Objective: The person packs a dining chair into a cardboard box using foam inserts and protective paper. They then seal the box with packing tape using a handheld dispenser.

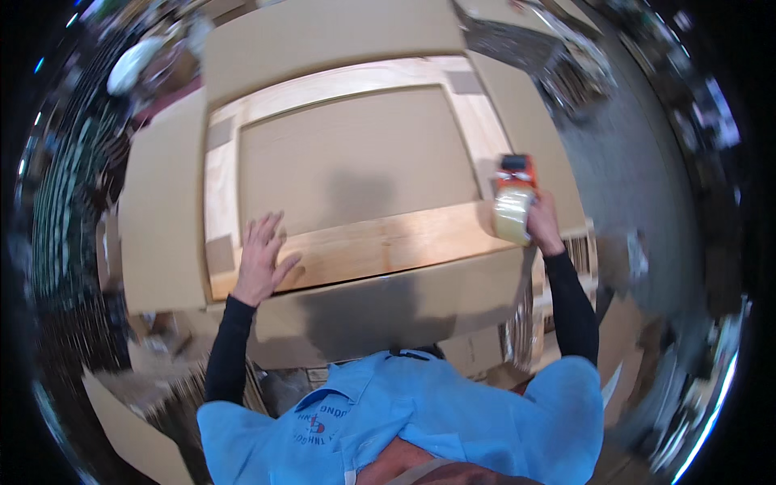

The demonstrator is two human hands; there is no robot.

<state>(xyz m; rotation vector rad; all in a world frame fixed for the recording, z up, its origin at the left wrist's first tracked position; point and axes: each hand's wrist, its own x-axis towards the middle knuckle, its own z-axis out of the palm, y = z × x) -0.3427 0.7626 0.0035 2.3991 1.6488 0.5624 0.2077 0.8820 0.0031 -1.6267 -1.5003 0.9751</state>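
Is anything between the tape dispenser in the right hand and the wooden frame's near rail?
Nothing visible. The right hand holds the tape dispenser at the right end of the wooden frame; the left hand lies flat at the opposite end.

Wood, cardboard, plastic and cloth surfaces

A pale wooden frame [380, 246] with visible grain is seen around a matt brown cardboard panel [356, 153]; matt cardboard flaps [162, 210] are laid around it. The tape dispenser [515, 198] is made of glossy orange plastic, with a shiny clear tape roll. The sleeves are of black cloth.
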